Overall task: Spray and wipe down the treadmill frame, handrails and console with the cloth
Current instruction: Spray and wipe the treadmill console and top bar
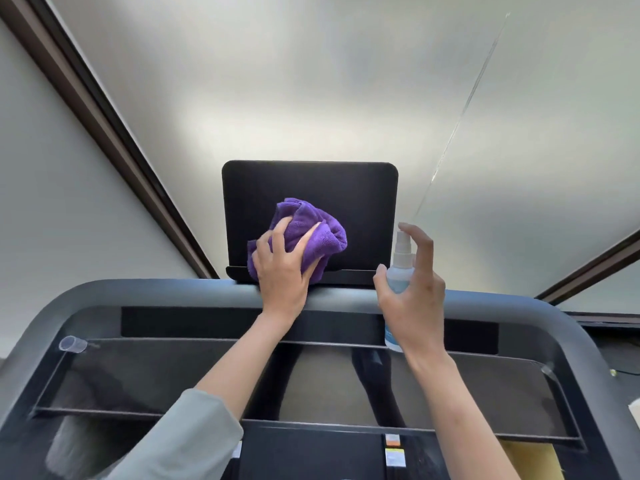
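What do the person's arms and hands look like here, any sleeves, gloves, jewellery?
Both hands are bare: left hand, right hand, no gloves, rings or watch visible. The left arm has a pale grey-green sleeve pushed up towards the elbow. The right forearm is uncovered as far as the frame shows.

Left hand (282,268) had a bunched purple cloth (311,233) pressed flat against the lower left of the black console screen (311,181), fingers spread over it. Right hand (414,292) held a small clear spray bottle (398,271) upright just right of the screen, index finger arched above the nozzle and not quite touching it. Both were reaching over the grey frame (138,289). Grey sleeve (187,441) on the left arm.
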